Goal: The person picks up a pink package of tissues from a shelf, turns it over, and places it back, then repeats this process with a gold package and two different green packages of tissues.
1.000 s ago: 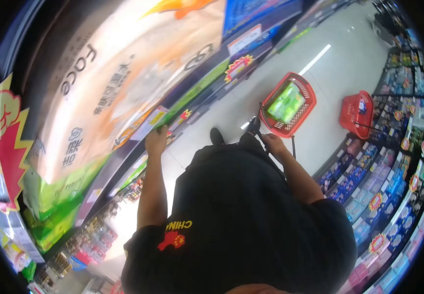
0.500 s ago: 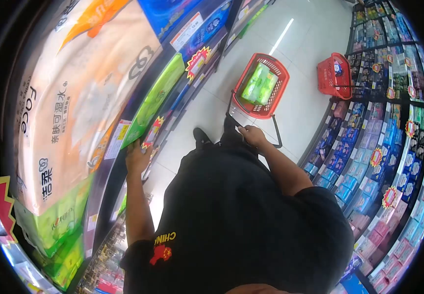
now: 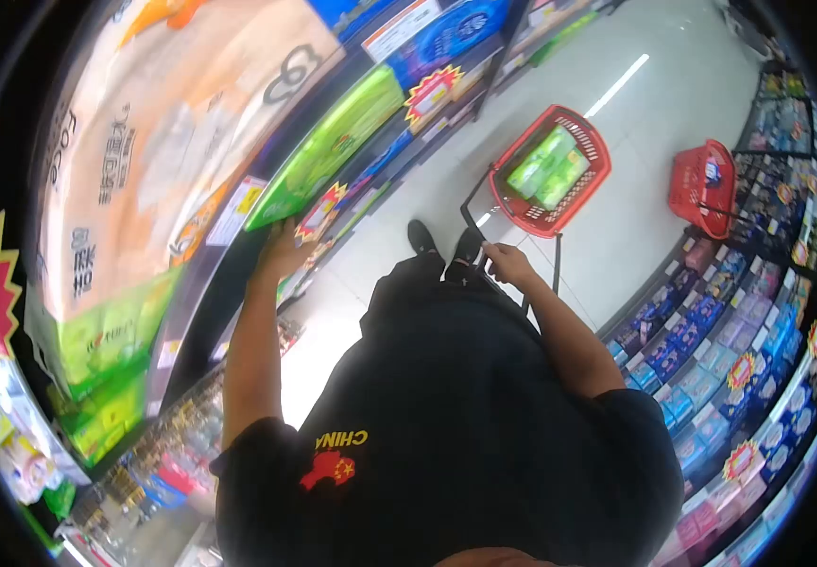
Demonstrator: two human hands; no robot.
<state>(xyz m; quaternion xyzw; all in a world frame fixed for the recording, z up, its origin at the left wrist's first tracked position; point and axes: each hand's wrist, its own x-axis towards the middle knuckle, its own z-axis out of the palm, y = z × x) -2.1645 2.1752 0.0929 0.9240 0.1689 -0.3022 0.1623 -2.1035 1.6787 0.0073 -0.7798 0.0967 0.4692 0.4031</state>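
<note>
My left hand [image 3: 285, 249] reaches to the shelf on the left, at the near end of a bright green tissue pack [image 3: 331, 146]. Its thumb stands apart from the stretched fingers, whose tips are partly hidden at the pack's lower edge. My right hand [image 3: 512, 264] is closed around the dark handle [image 3: 473, 203] of a red shopping basket [image 3: 593, 142], which stands on the floor ahead of my feet. Inside that basket lies another green tissue pack [image 3: 548, 168].
A second red basket [image 3: 701, 189] stands by the right-hand shelves [image 3: 701, 350], which hold many small packs. Large peach tissue packs [image 3: 158, 123] fill the upper left shelf. Starburst price signs [image 3: 434, 93] stick out from the shelf edge. Pale floor tiles [image 3: 659, 104] run between the shelves.
The view has shifted, so both baskets appear farther right. My left hand is slightly higher in view, still by the green pack's end. My right hand keeps its hold on the handle.
</note>
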